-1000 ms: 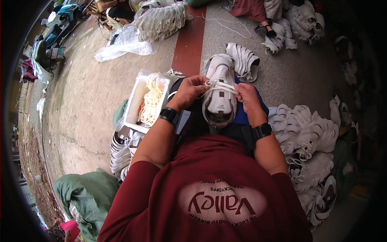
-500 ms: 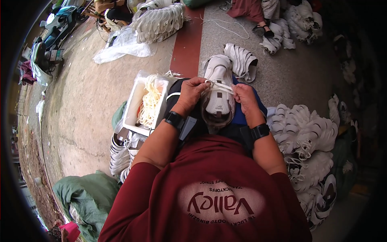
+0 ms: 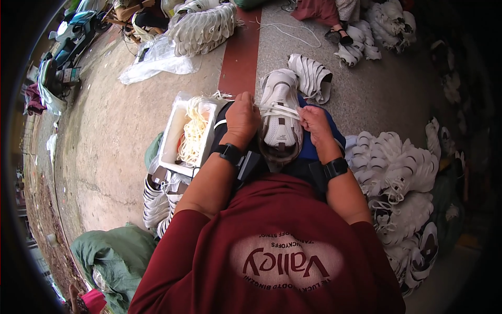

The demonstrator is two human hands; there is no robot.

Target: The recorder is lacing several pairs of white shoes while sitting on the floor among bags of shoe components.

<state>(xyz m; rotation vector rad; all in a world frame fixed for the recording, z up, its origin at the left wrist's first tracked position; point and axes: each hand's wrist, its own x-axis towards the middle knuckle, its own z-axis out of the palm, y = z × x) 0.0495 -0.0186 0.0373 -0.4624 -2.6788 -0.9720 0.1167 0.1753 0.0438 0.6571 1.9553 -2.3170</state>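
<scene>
On my lap lies a white shoe upper [image 3: 281,94] with grey and brown trim, its length running away from me. White shoelace strands [image 3: 280,111] cross its middle. My left hand [image 3: 243,118] is closed in a fist just left of the upper, gripping the shoelace; the fingertips are turned out of sight. On the other side, my right hand [image 3: 315,123] pinches the lace at the upper's right edge. To the left stands a white box [image 3: 170,141] holding a tangle of cream shoelaces [image 3: 193,138].
A stack of white uppers [image 3: 312,77] rests just beyond the shoe. Piled uppers [image 3: 392,167] crowd my right side, and more [image 3: 154,204] sit below the box. A green sack [image 3: 115,256] lies lower left. Another person's foot [image 3: 341,36] shows at the far right.
My left hand has moved left off the middle of the upper and turned into a fist, drawing the lace sideways. The right hand stays by the right edge, still pinching.
</scene>
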